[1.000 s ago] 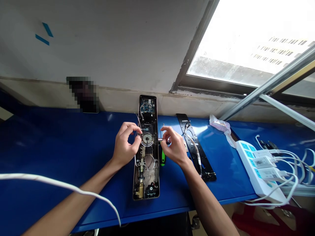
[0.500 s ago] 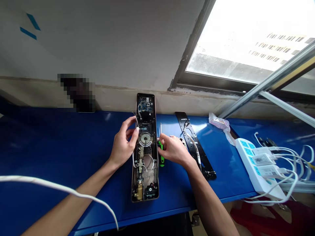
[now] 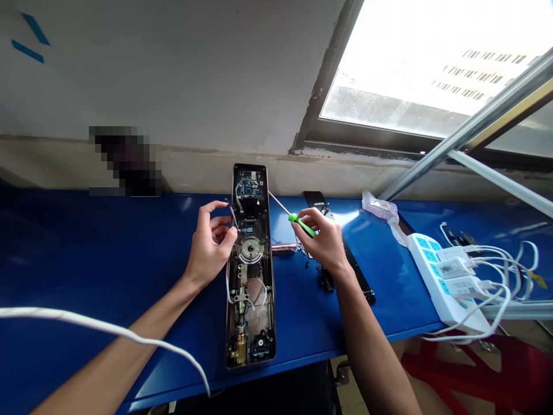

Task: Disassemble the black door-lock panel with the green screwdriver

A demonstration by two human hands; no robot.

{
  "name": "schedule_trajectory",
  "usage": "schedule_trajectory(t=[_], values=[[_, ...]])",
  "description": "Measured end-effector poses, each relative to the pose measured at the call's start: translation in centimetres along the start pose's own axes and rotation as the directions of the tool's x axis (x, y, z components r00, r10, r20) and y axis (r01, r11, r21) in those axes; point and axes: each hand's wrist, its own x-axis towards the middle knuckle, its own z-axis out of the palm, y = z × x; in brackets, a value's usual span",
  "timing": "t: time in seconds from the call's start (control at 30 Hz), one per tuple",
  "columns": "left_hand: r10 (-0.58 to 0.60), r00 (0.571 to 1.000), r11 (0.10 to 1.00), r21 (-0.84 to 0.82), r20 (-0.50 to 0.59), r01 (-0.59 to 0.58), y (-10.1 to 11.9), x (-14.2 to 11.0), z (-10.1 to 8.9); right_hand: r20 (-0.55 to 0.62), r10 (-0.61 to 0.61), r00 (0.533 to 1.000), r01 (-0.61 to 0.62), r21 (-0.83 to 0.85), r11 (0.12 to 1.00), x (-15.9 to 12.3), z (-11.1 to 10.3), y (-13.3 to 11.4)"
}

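Note:
An opened smart lock housing, long and dark, lies on the blue table with its inside facing up. Inside it show a blue circuit board, a round metal disc and a brass-coloured part. At the housing's left edge, my left hand pinches a thin wire, its index finger raised. My right hand grips a screwdriver by its green handle, right of the housing. The metal shaft slants up and left, its tip near the housing's upper right edge.
Right of the housing lie a shiny cylinder, small dark screws and a black plate, partly behind my right arm. Farther right are a plastic bag and a white power strip with cables. A white cable crosses the left foreground.
My right hand has lifted the green screwdriver off the table beside the housing and moved it right. My left hand stays at the housing's left edge. The view has shifted slightly.

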Motion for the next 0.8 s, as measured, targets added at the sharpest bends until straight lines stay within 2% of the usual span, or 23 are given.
schedule_trajectory(t=[0.17,0.3,0.57,0.8], values=[[0.008,1.0,1.0,-0.006,0.027,-0.008,-0.1,-0.1,0.1,-0.186,-0.042,0.982,0.038,-0.024,0.999,0.2,-0.7,0.4],[0.007,0.998,1.0,0.005,0.055,-0.007,0.0,-0.7,0.5,-0.27,-0.064,0.961,0.057,-0.032,0.998,0.2,-1.1,0.7],[0.02,0.996,0.997,0.067,0.09,-0.026,0.2,-2.1,1.2,-0.324,-0.122,0.938,0.116,-0.038,0.993,0.2,-1.3,0.7],[0.05,0.988,0.995,0.077,0.149,-0.062,0.6,-2.9,1.7,-0.297,-0.15,0.943,0.14,-0.055,0.989,0.2,-1.2,0.6]])
